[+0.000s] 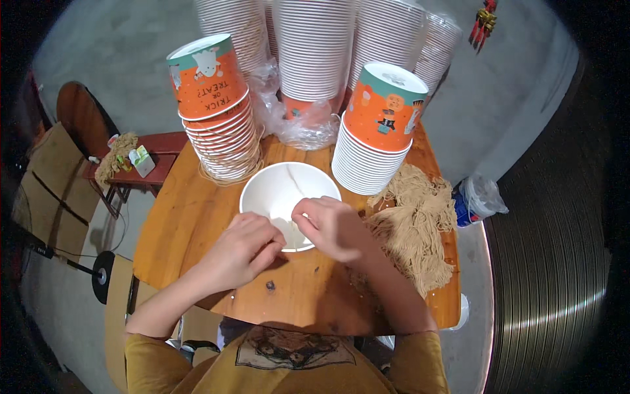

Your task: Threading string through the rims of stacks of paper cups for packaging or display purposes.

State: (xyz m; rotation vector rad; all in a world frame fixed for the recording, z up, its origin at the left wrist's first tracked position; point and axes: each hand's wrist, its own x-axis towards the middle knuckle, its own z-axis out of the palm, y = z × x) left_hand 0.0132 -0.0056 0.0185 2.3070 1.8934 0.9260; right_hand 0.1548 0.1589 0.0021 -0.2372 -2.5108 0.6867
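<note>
Just beneath the grip, a white-lined bucket (268, 190) is facing mouth-up, probably giving access inside, while the left hand (252, 244) and right hand (330, 226) are hanging curled over it, whether clamped or apart I cannot tell.

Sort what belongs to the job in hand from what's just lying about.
Likely the job's:
open white bucket
tan string pile
left bucket stack, with string around it
right bucket stack

Likely just lying about:
red-and-gold hanging ornament
white carton
blue bin
</note>
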